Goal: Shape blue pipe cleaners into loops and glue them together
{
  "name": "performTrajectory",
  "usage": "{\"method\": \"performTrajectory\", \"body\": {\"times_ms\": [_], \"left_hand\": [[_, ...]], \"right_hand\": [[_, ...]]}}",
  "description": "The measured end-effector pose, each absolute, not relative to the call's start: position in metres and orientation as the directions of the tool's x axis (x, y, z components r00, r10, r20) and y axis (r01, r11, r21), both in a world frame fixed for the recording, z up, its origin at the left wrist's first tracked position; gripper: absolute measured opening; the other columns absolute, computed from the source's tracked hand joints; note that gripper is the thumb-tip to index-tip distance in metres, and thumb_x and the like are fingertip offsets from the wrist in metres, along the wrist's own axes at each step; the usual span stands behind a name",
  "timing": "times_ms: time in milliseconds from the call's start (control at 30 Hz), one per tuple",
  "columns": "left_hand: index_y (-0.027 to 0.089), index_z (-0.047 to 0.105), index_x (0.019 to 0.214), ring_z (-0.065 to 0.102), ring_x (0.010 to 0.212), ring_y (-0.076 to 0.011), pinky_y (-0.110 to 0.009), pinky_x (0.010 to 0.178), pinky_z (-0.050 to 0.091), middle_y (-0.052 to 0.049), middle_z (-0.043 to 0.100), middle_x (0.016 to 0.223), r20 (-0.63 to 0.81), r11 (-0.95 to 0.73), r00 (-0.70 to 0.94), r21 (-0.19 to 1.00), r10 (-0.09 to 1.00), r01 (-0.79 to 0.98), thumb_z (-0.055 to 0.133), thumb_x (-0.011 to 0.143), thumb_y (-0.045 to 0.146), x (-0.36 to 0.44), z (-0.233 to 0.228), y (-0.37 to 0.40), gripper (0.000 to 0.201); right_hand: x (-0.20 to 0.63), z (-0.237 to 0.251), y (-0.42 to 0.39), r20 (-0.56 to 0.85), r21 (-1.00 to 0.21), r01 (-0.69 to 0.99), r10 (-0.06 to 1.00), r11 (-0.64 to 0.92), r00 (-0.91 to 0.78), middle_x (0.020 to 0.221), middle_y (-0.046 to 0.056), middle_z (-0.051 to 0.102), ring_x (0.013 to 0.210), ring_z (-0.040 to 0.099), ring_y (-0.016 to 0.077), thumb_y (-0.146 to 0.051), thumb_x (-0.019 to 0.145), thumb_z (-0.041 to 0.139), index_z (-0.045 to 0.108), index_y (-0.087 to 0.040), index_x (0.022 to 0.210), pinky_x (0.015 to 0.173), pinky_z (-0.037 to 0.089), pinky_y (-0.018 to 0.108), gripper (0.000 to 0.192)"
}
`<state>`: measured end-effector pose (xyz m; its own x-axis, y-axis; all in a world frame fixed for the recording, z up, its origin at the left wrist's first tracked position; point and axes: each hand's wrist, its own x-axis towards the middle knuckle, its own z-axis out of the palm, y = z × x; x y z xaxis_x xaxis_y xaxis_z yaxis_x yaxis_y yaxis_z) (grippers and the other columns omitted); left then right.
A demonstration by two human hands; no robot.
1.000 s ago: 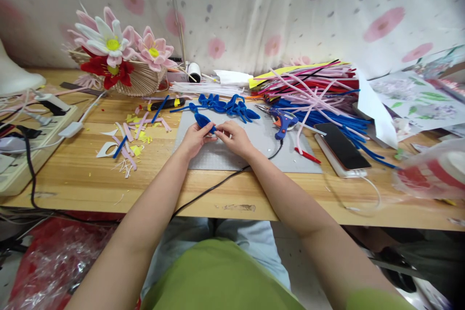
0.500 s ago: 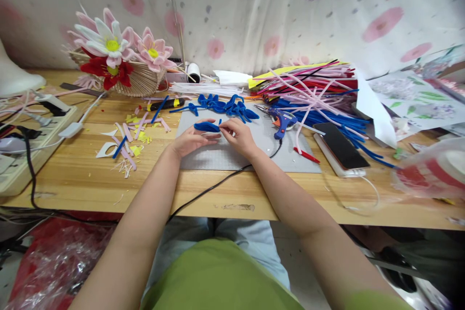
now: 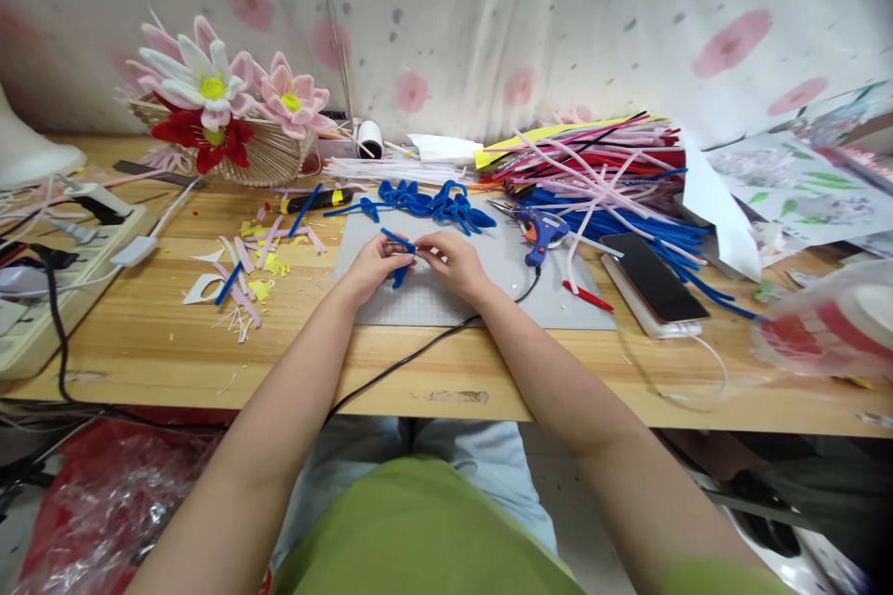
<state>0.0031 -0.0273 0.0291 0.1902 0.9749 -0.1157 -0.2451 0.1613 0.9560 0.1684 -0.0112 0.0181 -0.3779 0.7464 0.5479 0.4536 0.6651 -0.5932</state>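
Pinching the blue piece [image 3: 397,239] between thumb and fingers, your left hand [image 3: 368,270] holds it above the grey mat [image 3: 446,309]. Your right hand [image 3: 457,264] brings its fingertips together at the piece's right end; you cannot tell from here whether they grip it. Just beyond your hands, blue loops [image 3: 433,203] lie along the mat's far edge. To your right, the glue gun [image 3: 545,232] rests on the mat, its cord [image 3: 405,355] passing under your right forearm and across the surface [image 3: 293,344].
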Motion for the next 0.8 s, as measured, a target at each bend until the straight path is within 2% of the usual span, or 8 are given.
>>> {"method": "performTrajectory", "body": {"times_ms": [167,300,433,567,667,700,800], "left_hand": [[0.015,0.048,0.092,0.061,0.060,-0.0111,-0.023,0.059,0.044,0.002,0.064,0.068,-0.087,0.115,0.144,0.973,0.986,-0.201,0.078,0.050,0.018,0.006,0.030,-0.029,0.051],[0.016,0.048,0.093,0.060,0.057,-0.0109,-0.022,0.055,0.041,0.002,0.064,0.068,-0.089,0.102,0.098,0.985,0.991,-0.138,0.079,0.047,0.020,0.007,0.030,-0.029,0.056],[0.015,0.052,0.091,0.058,0.055,-0.0110,-0.021,0.052,0.039,0.002,0.063,0.064,-0.121,0.126,0.069,0.988,0.990,-0.090,0.080,0.046,0.023,0.007,0.029,-0.029,0.054],[0.015,0.055,0.084,0.054,0.052,-0.0082,-0.020,0.049,0.035,0.003,0.061,0.061,-0.115,0.118,0.051,0.991,0.992,-0.070,0.081,0.047,0.025,0.007,0.028,-0.028,0.046],[0.015,0.055,0.081,0.054,0.052,-0.0066,-0.019,0.050,0.037,0.003,0.061,0.064,-0.121,0.124,0.030,0.979,0.992,-0.161,0.081,0.046,0.023,0.006,0.025,-0.025,0.045],[0.015,0.055,0.082,0.054,0.053,-0.0066,-0.019,0.050,0.038,0.003,0.061,0.065,-0.130,0.133,0.028,0.971,0.991,-0.200,0.081,0.046,0.023,0.006,0.024,-0.024,0.045],[0.014,0.056,0.082,0.056,0.054,-0.0080,-0.021,0.052,0.041,0.002,0.060,0.066,-0.156,0.167,0.060,0.939,0.986,-0.300,0.080,0.049,0.020,0.003,0.022,-0.022,0.041]], "right_hand": [[0.164,0.012,-0.010,0.381,-0.840,0.285,0.876,0.461,-0.296,0.087,0.003,0.066,0.076,0.059,0.0146,-0.029,0.077,0.055,0.063,-0.019,0.087,0.070,0.048,0.029,0.017],[0.165,0.010,-0.007,0.315,-0.908,0.176,0.896,0.380,-0.312,0.083,0.002,0.065,0.076,0.058,0.0146,-0.033,0.073,0.056,0.063,-0.019,0.081,0.068,0.048,0.029,0.018],[0.164,0.008,-0.006,0.270,-0.928,0.161,0.905,0.335,-0.328,0.080,0.002,0.064,0.073,0.057,0.0138,-0.035,0.071,0.057,0.063,-0.018,0.080,0.065,0.047,0.027,0.020],[0.163,0.010,-0.005,0.230,-0.915,0.256,0.925,0.311,-0.303,0.080,0.002,0.065,0.070,0.056,0.0131,-0.037,0.073,0.056,0.063,-0.018,0.082,0.064,0.046,0.027,0.022],[0.180,0.025,-0.002,0.263,-0.834,0.437,0.939,0.336,-0.220,0.079,0.002,0.065,0.072,0.057,0.0137,-0.036,0.072,0.059,0.063,-0.019,0.086,0.071,0.045,0.030,0.023],[0.191,0.033,-0.001,0.252,-0.804,0.507,0.950,0.311,-0.184,0.079,0.002,0.065,0.072,0.057,0.0143,-0.036,0.072,0.060,0.063,-0.019,0.088,0.071,0.045,0.030,0.023],[0.235,0.060,-0.004,0.176,-0.702,0.704,0.984,0.108,0.024,0.075,0.005,0.064,0.068,0.057,0.0161,-0.038,0.075,0.057,0.062,-0.018,0.082,0.067,0.043,0.032,0.022]]}}
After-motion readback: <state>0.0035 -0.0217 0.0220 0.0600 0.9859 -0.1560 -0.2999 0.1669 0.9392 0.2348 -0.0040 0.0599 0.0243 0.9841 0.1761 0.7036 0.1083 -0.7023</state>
